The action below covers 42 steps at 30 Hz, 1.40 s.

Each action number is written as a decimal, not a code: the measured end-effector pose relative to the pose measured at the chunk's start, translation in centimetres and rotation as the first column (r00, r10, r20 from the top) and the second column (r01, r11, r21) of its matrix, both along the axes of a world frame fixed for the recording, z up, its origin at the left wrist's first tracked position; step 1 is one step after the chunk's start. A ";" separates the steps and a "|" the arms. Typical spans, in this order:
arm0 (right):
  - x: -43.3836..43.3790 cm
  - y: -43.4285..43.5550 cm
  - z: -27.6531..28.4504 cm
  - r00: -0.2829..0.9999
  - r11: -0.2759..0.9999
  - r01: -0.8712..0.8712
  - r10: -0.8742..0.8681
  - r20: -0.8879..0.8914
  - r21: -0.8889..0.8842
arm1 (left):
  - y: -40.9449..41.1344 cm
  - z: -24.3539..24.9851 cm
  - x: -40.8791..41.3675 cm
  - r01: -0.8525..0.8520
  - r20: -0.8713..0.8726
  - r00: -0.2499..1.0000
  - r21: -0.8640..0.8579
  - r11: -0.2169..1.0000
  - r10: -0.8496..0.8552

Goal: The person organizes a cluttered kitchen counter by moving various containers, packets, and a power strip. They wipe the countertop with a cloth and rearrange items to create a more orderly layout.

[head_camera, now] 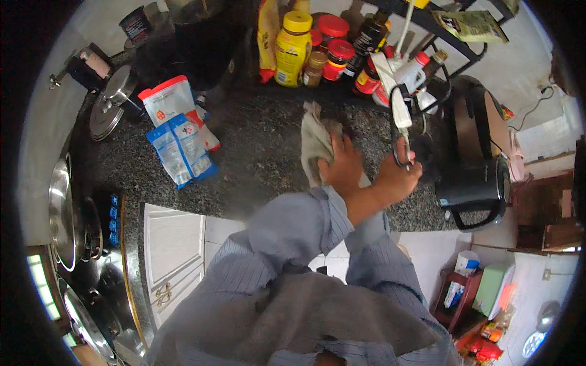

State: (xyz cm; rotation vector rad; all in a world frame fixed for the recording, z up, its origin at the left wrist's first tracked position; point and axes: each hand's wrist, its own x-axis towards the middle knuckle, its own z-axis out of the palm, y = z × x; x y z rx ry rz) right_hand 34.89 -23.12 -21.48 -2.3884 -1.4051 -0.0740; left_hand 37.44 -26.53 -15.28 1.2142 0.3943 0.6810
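My forearms cross over the dark speckled granite countertop [256, 151], the left above the right. My right hand [343, 164] lies on a pale, crumpled cloth [316, 135], pressing it against the stone. Further right, my left hand [396, 176] is closed around cords below a white power strip [401, 110]. The strip hangs at a slant in front of the bottles, and a black cable [392, 114] loops down beside it to the fingers. My left palm hides the part of the cords inside the grip.
Sauce jars [339, 57] and a yellow bottle [293, 52] line the back. Plastic food bags [181, 146] lie left, near pot lids [107, 119]. A black kettle [476, 183] stands at the right edge beside a dark appliance [476, 114]. Pans [64, 215] sit at far left.
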 end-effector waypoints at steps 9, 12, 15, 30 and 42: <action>-7.8 5.4 -1.5 0.651 0.650 -0.759 0.755 -0.080 -0.047 | 2.4 -0.1 -0.1 -0.062 -0.045 0.997 0.113 0.992 0.068; -3.9 4.1 -2.9 0.589 0.588 -0.808 0.802 -0.098 -0.041 | 2.5 -0.4 1.2 -0.115 -0.042 0.992 0.019 0.993 0.116; 0.2 4.9 1.5 0.899 0.898 -0.439 0.438 -0.011 -0.029 | 4.0 3.0 -1.5 0.036 -0.112 0.991 -0.293 0.955 -0.071; -0.9 -7.7 1.8 0.932 0.940 -0.341 0.336 -0.135 -0.019 | 4.3 1.2 -1.4 -0.016 0.028 0.999 -0.483 0.875 0.034; 5.5 -26.9 5.4 0.594 0.972 0.022 0.176 -0.785 0.234 | 7.7 -1.9 -5.8 -0.141 -0.139 0.987 -0.464 0.875 0.086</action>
